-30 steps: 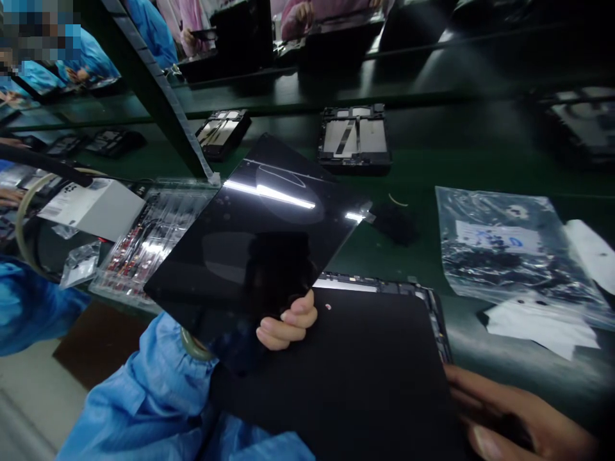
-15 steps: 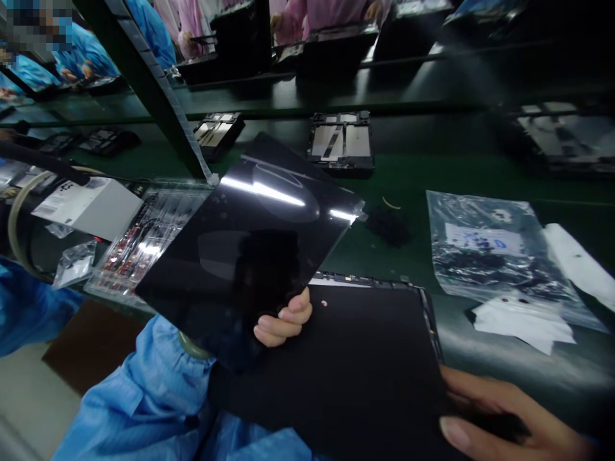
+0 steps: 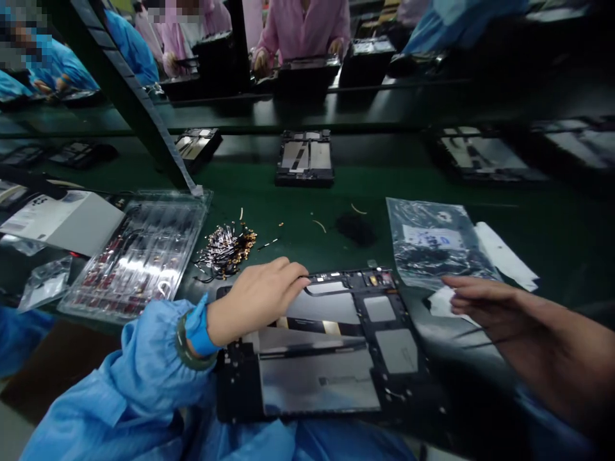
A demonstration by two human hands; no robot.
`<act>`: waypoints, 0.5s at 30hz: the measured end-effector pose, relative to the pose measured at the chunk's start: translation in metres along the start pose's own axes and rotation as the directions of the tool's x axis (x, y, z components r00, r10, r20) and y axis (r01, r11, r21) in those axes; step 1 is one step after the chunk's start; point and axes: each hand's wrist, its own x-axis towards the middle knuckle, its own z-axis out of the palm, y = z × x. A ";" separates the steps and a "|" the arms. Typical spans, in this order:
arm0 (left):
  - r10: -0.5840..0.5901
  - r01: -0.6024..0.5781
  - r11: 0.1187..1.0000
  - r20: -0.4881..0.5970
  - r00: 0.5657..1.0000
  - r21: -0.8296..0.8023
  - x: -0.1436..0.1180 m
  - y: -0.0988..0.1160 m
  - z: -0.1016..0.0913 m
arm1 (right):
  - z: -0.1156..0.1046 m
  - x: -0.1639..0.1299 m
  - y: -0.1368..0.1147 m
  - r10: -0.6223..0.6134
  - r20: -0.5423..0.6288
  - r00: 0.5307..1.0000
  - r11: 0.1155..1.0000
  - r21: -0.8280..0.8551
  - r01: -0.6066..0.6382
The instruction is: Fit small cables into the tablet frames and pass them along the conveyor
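An opened tablet lies in front of me, its silver battery plates, dark ribbon strip and black frame showing. Bent over its upper left part is my left hand, with fingers pressed together on the far edge; the thumb is hidden. My right hand hangs in the air to the right of the tablet, apart from it and blurred. Thin dark prongs, like tweezers, stick out from under its fingers. Beyond my left hand sits a heap of small cable parts.
A clear plastic tray and a white box stand left. A clear bag of black bits and white paper lie right. Another opened device sits behind. A slanted post rises at left; co-workers sit across.
The glossy black panel has gone from my left hand and out of view. The tablet's inside now shows, with my left hand on its far edge. My right hand has risen off the device.
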 end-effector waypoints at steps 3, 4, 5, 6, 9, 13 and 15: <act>0.005 0.001 0.997 -0.080 0.997 0.072 -0.003 -0.002 0.007 | 0.009 0.000 -0.007 0.061 0.111 0.992 0.990 -0.133 -0.046; 0.018 -0.008 0.996 -0.113 0.993 0.091 -0.004 -0.003 0.009 | 0.014 -0.001 -0.009 0.070 0.152 0.986 0.969 -0.246 -0.031; 0.037 -0.021 0.994 -0.146 0.989 0.108 -0.005 -0.004 0.011 | 0.019 -0.003 -0.011 0.066 0.191 0.979 0.943 -0.332 0.001; 0.059 -0.038 0.992 -0.181 0.982 0.121 -0.006 -0.005 0.013 | 0.025 -0.004 -0.012 0.050 0.229 0.972 0.924 -0.380 0.042; 0.127 -0.086 0.986 -0.300 0.945 0.146 -0.011 -0.007 0.019 | 0.036 -0.012 -0.011 0.010 0.343 0.939 0.934 -0.339 0.113; 0.166 -0.096 0.982 -0.515 0.841 0.160 -0.017 -0.007 0.024 | 0.043 -0.023 -0.005 -0.015 0.357 0.934 0.995 -0.084 0.048; 0.177 -0.088 0.981 -0.620 0.764 0.171 -0.022 -0.010 0.023 | 0.045 -0.022 -0.004 -0.086 0.372 0.924 0.996 0.047 0.074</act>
